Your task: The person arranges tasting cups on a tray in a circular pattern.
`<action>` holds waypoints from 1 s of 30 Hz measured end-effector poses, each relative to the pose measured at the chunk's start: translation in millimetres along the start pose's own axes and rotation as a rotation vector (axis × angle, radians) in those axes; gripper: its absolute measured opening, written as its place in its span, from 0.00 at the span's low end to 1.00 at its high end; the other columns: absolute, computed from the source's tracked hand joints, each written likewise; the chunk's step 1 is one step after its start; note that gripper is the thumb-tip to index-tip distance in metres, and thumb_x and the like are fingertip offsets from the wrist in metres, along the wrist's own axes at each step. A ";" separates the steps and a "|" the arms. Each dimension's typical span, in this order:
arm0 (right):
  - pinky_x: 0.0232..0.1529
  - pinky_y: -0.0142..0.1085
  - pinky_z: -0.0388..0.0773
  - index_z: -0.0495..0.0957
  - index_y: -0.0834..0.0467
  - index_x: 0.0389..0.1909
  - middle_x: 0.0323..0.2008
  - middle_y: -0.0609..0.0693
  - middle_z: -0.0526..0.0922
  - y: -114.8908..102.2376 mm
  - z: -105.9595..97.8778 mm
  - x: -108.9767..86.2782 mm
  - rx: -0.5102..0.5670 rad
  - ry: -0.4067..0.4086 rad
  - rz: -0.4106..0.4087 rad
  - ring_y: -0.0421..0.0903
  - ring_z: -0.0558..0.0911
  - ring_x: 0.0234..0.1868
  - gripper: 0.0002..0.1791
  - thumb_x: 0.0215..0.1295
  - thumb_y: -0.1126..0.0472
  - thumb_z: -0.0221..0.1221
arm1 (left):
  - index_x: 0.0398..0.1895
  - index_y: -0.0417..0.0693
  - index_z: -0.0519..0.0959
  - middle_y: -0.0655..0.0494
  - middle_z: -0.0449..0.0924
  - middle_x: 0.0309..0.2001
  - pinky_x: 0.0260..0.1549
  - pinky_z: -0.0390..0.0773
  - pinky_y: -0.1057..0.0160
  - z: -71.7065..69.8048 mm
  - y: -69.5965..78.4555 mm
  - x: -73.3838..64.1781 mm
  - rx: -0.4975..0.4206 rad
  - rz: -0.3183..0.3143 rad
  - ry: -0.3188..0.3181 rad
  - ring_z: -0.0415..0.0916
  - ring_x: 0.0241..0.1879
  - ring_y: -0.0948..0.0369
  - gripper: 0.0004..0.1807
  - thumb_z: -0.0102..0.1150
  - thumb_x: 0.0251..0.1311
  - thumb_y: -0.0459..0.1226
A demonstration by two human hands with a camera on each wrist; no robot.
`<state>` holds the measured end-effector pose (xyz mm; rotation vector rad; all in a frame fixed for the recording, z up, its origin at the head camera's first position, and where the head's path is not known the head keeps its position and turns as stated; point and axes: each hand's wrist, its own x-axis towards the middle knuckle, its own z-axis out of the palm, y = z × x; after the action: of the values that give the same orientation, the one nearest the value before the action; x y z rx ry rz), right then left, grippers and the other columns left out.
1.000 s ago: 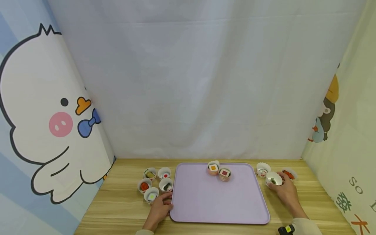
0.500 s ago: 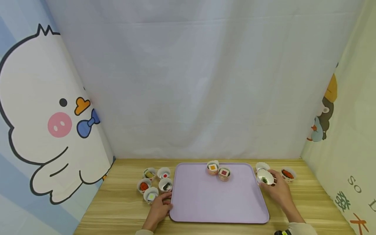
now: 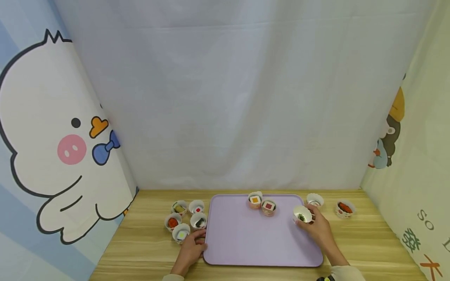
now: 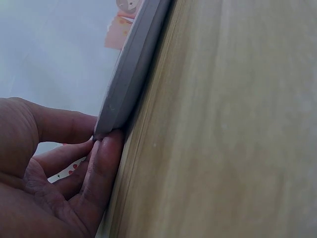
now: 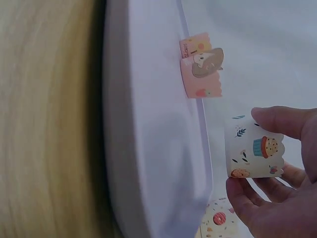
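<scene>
In the head view my right hand [image 3: 319, 231] grips a white scallop-edged paper cup [image 3: 299, 211] by its side, above the right part of the lilac tray [image 3: 260, 246]. Something small and green shows inside the cup. The right wrist view shows cupcake prints on the cup's wall [image 5: 255, 144], thumb on one side and fingers on the other. My left hand [image 3: 191, 248] holds the tray's left rim, with fingertips at its edge in the left wrist view. Two pink cups, one with an orange-topped piece [image 3: 255, 200] and one with a dark red-topped piece [image 3: 268, 207], stand at the tray's back.
Left of the tray several filled paper cups [image 3: 181, 233] stand bunched on the wooden table [image 3: 140, 242]. To the right are a white cup [image 3: 315, 200] by the tray's back corner and a cup with red-orange filling [image 3: 345, 209]. A pale curtain [image 3: 225, 117] hangs behind.
My right hand has carried the white cup leftward from the table at the right to over the tray. The left hand has stayed at the tray's rim.
</scene>
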<state>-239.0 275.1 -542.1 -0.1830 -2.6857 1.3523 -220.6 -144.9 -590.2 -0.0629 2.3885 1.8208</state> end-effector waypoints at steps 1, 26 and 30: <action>0.40 0.32 0.76 0.65 0.64 0.66 0.58 0.72 0.75 -0.3 2.6 0.4 0.003 -0.001 0.000 0.60 0.80 0.51 0.40 0.54 0.60 0.71 | 0.62 0.28 0.71 0.36 0.80 0.48 0.21 0.80 0.62 -0.1 0.1 0.0 -0.003 0.000 0.001 0.75 0.32 0.63 0.30 0.56 0.51 0.22; 0.54 0.54 0.74 0.67 0.66 0.63 0.58 0.70 0.76 -13.0 50.1 13.2 -0.061 -0.038 -0.038 0.62 0.78 0.55 0.37 0.51 0.64 0.68 | 0.62 0.26 0.69 0.40 0.83 0.42 0.22 0.81 0.62 -1.9 -0.4 -1.8 -0.036 0.004 -0.025 0.79 0.35 0.62 0.31 0.55 0.50 0.21; 0.56 0.56 0.73 0.67 0.66 0.63 0.58 0.70 0.75 -13.7 53.2 15.7 -0.068 -0.039 -0.037 0.63 0.77 0.56 0.37 0.50 0.65 0.69 | 0.62 0.25 0.69 0.38 0.82 0.43 0.22 0.81 0.61 -1.5 1.3 -2.8 -0.043 0.009 -0.027 0.79 0.35 0.61 0.31 0.55 0.49 0.21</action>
<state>-264.1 227.7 -561.5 -0.1146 -2.7550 1.2681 -218.0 -146.2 -588.2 -0.0317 2.3358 1.8643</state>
